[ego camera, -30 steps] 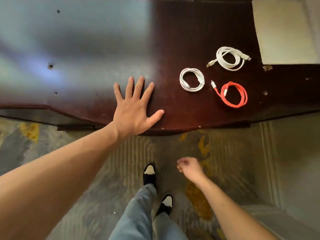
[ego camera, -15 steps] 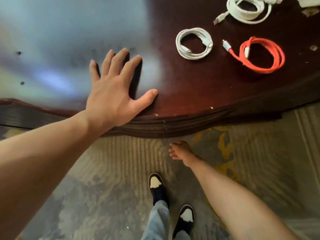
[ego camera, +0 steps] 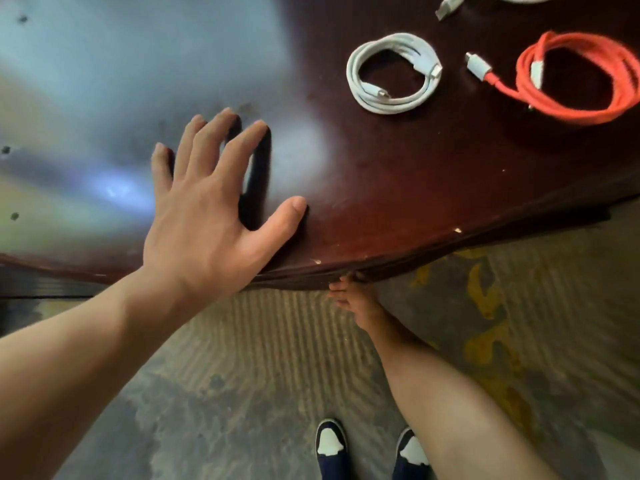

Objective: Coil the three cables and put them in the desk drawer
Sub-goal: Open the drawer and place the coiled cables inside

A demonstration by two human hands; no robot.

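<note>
A coiled white cable [ego camera: 393,76] and a coiled orange cable [ego camera: 575,77] lie on the dark wooden desk [ego camera: 381,188] at the upper right. A second white cable [ego camera: 450,5] is cut off by the top edge, only its plug end showing. My left hand [ego camera: 211,209] rests flat on the desktop near the front edge, fingers spread. My right hand [ego camera: 353,296] reaches under the desk's front edge, and its fingertips are hidden beneath the lip. The drawer itself is not visible.
Patterned grey and yellow carpet [ego camera: 485,323] lies below the desk. My two dark shoes [ego camera: 332,448] stand at the bottom. Bright glare covers the left of the desktop.
My right hand has risen from above the floor to the underside of the desk's front edge. The view has moved closer and lower; the far white cable has slid mostly out of frame.
</note>
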